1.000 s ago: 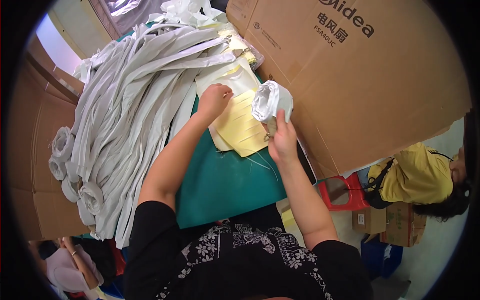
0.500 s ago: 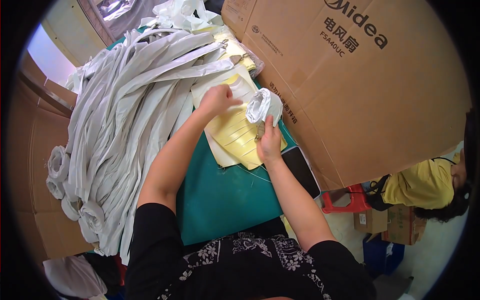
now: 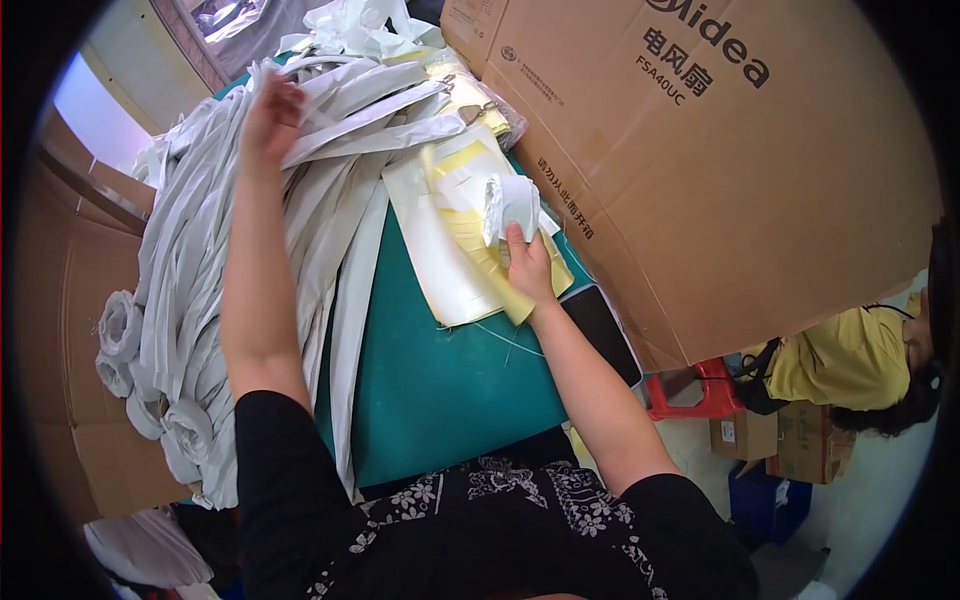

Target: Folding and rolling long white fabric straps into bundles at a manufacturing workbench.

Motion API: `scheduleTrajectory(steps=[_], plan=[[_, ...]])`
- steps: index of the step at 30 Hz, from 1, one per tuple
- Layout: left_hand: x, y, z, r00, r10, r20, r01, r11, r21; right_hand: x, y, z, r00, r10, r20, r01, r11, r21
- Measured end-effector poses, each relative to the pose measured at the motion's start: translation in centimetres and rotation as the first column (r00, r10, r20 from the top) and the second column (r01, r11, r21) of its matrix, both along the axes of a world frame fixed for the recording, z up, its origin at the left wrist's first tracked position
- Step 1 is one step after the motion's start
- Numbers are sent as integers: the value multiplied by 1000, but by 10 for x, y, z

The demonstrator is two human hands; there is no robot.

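Observation:
My right hand [image 3: 530,268] is closed round a rolled-up white fabric strip [image 3: 512,208], thumb on its near side. Under that hand lie yellow sheets with slits [image 3: 472,228] on a cream backing sheet [image 3: 425,225]; their near part is bent up toward my wrist. My left hand [image 3: 272,118] is over the far part of a big heap of long white strips [image 3: 225,235], its fingers smeared by motion. Whether it touches or grips a strip cannot be made out. One strip [image 3: 352,350] from the heap trails down to the table's near edge.
A green tabletop [image 3: 440,400] lies in front of me. Along the right stands a large cardboard box [image 3: 700,190], beside a dark flat panel [image 3: 600,330]. More white rolls [image 3: 120,325] sit at the left. A person in yellow [image 3: 840,365] is beyond a red stool [image 3: 695,395].
My left hand has swung left and away from the yellow sheets to the strip heap. A strip at the heap's right side has shifted. The roll has turned, and the yellow sheets are more curled.

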State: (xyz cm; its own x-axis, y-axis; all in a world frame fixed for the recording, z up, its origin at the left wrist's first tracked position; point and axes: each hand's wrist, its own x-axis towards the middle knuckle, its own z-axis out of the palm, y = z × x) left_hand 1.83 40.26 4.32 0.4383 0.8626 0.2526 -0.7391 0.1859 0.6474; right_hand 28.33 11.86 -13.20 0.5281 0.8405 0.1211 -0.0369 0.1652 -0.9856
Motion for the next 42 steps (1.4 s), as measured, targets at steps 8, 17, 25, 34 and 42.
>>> scheduleTrajectory(steps=[8, 17, 25, 34, 42], plan=[[-47, -150, 57, 554, 512, -656, -190, 846, 499, -1, -12, 25, 987, 71, 142, -62, 996, -63], [20, -334, -23, 571, 233, -788, 35, 951, 307, -61, -96, 116, 700, 314, 642, -367, 929, -54], [15, -372, -32, 542, 271, -795, -67, 957, 281, -81, -131, 128, 597, 302, 743, -423, 906, -28], [-12, -379, -54, 725, 79, -684, 22, 990, 137, -91, -141, 124, 893, 449, 37, -442, 889, -121], [7, -393, -55, 26, 841, -540, -315, 520, 794, -99, -142, 128, 764, 227, 604, -331, 942, 65]])
